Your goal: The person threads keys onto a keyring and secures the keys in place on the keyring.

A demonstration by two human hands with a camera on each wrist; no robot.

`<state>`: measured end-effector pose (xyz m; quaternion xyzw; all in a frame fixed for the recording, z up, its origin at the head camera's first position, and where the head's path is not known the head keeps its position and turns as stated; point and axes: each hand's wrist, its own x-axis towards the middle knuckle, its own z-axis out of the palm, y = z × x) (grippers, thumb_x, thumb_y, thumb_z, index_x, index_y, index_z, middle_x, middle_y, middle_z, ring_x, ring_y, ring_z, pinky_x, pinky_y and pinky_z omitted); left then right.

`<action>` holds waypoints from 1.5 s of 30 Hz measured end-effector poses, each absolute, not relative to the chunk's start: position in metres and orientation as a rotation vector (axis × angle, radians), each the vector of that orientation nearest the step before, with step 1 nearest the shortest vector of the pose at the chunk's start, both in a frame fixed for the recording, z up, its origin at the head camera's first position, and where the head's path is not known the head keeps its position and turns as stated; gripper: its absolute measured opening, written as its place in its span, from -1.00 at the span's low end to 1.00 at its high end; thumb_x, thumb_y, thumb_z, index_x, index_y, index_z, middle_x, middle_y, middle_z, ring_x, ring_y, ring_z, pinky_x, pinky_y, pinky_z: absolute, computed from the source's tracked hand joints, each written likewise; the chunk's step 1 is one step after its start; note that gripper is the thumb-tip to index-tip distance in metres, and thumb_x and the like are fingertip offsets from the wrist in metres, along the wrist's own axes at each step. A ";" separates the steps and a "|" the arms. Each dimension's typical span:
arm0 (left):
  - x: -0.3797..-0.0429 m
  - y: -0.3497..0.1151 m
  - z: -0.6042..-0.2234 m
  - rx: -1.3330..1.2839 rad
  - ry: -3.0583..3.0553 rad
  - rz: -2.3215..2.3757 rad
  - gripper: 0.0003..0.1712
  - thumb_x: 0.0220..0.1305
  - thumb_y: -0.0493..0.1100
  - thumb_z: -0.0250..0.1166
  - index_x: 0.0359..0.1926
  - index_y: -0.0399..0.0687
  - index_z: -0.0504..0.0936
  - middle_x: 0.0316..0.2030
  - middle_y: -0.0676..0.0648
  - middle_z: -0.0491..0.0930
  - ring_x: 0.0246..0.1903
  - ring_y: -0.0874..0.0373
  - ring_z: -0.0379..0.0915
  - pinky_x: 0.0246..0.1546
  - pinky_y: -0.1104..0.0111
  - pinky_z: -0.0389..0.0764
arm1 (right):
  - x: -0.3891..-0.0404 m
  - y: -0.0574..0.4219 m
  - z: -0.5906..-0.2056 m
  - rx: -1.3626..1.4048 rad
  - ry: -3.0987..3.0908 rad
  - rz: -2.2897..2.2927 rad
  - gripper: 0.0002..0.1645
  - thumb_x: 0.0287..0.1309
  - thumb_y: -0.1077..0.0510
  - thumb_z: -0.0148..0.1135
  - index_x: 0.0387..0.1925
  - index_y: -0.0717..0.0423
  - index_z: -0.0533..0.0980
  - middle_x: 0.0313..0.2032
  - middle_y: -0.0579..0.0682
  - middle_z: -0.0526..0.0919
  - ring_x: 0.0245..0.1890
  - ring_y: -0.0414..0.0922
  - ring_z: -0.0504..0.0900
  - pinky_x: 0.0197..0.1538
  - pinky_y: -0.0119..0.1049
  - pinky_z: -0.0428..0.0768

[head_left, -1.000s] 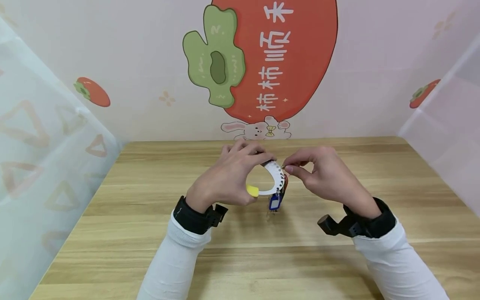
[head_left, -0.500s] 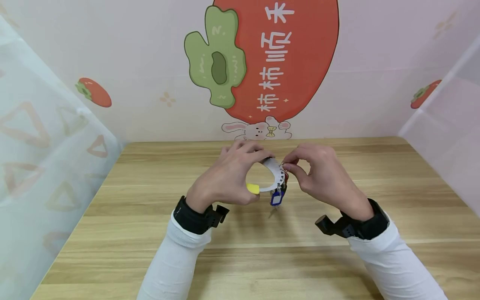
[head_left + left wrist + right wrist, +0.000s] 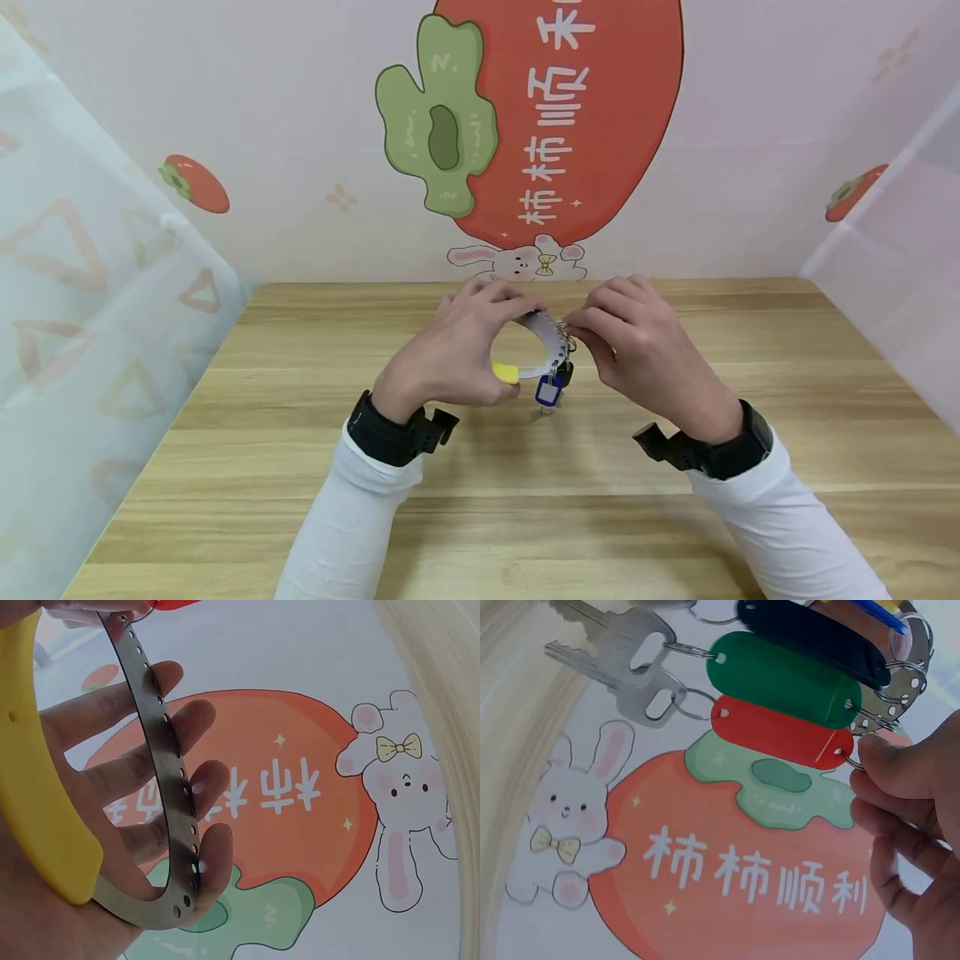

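In the left wrist view a curved metal band [image 3: 154,727] with a row of holes joins a yellow grip [image 3: 56,795]. My left hand [image 3: 453,354] holds this key holder above the table, thumb by the yellow end, fingers spread behind the band. At its right side, my right hand [image 3: 648,358] pinches a small split ring [image 3: 849,760] between thumb and forefinger. That ring carries a red key tag [image 3: 780,733]. Green [image 3: 780,679] and dark [image 3: 814,637] tags hang beside it, with silver keys [image 3: 649,694] on their far ends. A blue tag [image 3: 549,390] dangles lowest in the head view.
A wooden table [image 3: 480,517] spreads under both hands. Behind it stands a printed backdrop [image 3: 300,100] with a large persimmon and a rabbit. Pale sheets [image 3: 90,275] hang at the left and right sides.
My right hand has turned and shifted slightly up at the band's edge, its fingers drawing closer together. The blue tag has swung a little higher, and the key holder has tilted slightly.
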<state>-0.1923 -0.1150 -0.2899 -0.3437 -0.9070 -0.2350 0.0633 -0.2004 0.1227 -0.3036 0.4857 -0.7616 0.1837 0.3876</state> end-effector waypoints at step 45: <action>-0.190 -0.107 -0.290 -1.115 -2.674 -0.489 -0.10 -0.26 -0.08 0.60 0.27 0.11 0.58 0.19 0.03 0.45 0.19 0.02 0.18 0.04 0.00 0.29 | -0.204 0.144 -0.296 1.343 -2.251 0.963 -0.71 -0.10 0.42 0.56 -0.47 -0.06 0.75 -0.41 -0.31 0.58 -0.28 -0.27 0.49 -0.24 -0.36 0.44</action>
